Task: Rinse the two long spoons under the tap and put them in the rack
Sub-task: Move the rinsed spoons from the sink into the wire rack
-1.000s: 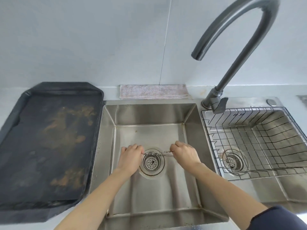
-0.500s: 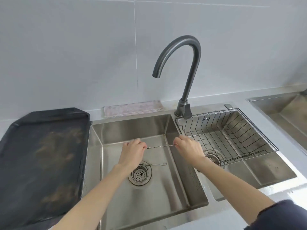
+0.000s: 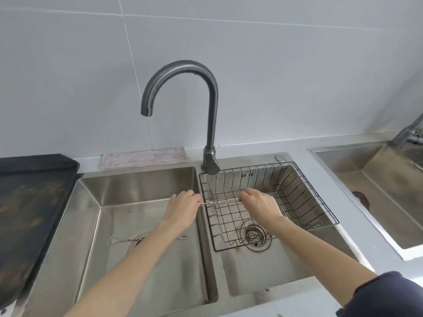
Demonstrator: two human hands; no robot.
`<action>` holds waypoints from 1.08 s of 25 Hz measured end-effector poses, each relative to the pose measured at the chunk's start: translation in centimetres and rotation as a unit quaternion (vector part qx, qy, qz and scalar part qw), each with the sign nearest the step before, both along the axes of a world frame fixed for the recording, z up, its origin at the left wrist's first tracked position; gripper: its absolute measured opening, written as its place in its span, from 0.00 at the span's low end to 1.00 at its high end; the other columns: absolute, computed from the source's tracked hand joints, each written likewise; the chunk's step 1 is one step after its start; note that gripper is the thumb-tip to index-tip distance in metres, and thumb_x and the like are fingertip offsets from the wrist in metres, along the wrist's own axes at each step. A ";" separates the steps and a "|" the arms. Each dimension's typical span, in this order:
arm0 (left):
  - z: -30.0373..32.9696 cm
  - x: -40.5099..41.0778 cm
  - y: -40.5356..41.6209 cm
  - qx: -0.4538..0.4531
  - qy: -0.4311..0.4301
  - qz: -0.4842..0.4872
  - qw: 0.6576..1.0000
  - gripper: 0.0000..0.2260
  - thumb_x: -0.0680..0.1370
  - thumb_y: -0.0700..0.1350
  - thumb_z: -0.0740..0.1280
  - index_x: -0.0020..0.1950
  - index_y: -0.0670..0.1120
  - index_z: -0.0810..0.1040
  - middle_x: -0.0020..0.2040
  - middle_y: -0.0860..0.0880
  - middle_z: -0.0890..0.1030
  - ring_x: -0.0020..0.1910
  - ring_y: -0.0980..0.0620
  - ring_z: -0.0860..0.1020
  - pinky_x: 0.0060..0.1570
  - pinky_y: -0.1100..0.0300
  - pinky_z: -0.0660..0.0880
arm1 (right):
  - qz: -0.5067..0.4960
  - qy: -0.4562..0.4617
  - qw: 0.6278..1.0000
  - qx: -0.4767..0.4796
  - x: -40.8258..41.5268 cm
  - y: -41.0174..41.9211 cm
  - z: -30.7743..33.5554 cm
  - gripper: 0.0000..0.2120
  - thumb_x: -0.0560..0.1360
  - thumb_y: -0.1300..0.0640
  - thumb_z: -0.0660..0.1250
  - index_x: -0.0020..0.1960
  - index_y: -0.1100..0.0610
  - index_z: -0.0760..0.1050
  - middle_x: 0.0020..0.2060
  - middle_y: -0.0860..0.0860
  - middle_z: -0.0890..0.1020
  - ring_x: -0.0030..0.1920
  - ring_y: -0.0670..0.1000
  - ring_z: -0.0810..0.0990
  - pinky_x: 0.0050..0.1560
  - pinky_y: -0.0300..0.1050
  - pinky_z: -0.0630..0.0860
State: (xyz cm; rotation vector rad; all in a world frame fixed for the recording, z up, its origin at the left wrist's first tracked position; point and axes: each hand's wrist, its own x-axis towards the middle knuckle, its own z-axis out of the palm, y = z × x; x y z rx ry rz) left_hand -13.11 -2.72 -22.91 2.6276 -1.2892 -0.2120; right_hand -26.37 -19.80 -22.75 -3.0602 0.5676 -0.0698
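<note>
Both hands hold one long thin metal spoon (image 3: 219, 202) level by its ends. My left hand (image 3: 183, 208) pinches one end above the divider between the basins. My right hand (image 3: 258, 205) pinches the other end over the black wire rack (image 3: 297, 191) in the right basin. The spoon's twisted shaft spans the rack's left rim. A second long utensil (image 3: 123, 239) lies flat on the floor of the left basin (image 3: 142, 184), partly hidden by my left forearm. The grey gooseneck tap (image 3: 210, 106) stands behind, its spout over the left basin, with no water running.
A dark, stained tray (image 3: 29, 202) lies on the counter to the left. A folded pinkish cloth (image 3: 144, 157) rests behind the left basin. Another steel sink (image 3: 357, 165) with its own tap (image 3: 409, 133) sits at the far right. Drain strainer (image 3: 254, 236) shows under the rack.
Both hands lifted the spoon off the left basin's floor and carried it right, from over the drain to across the rack's left rim. The second utensil stayed in the basin.
</note>
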 end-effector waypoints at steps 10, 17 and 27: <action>-1.8 -4.3 -8.4 0.017 0.028 0.029 0.999 0.13 0.80 0.44 0.55 0.58 0.48 0.76 0.57 0.48 0.78 0.58 0.48 0.74 0.57 0.53 0.70 | 0.017 0.025 0.999 0.022 -2.8 -9.3 -1.7 0.10 0.79 0.62 0.57 0.58 0.55 0.72 0.53 0.52 0.78 0.54 0.55 0.77 0.45 0.48 0.73; -4.0 -4.4 -12.3 0.066 0.040 0.044 0.996 0.11 0.80 0.44 0.57 0.58 0.47 0.76 0.57 0.48 0.78 0.58 0.48 0.74 0.59 0.53 0.69 | 0.011 0.041 0.997 0.058 -2.2 -13.0 -4.5 0.10 0.77 0.63 0.59 0.56 0.57 0.75 0.51 0.53 0.80 0.52 0.57 0.78 0.50 0.47 0.73; -8.3 -2.8 -15.4 0.123 0.076 0.050 0.988 0.09 0.79 0.42 0.58 0.53 0.47 0.77 0.54 0.49 0.78 0.57 0.49 0.74 0.62 0.52 0.66 | 0.002 0.104 0.989 0.101 -0.9 -15.6 -8.6 0.09 0.78 0.62 0.59 0.55 0.57 0.75 0.51 0.53 0.80 0.53 0.56 0.78 0.51 0.46 0.73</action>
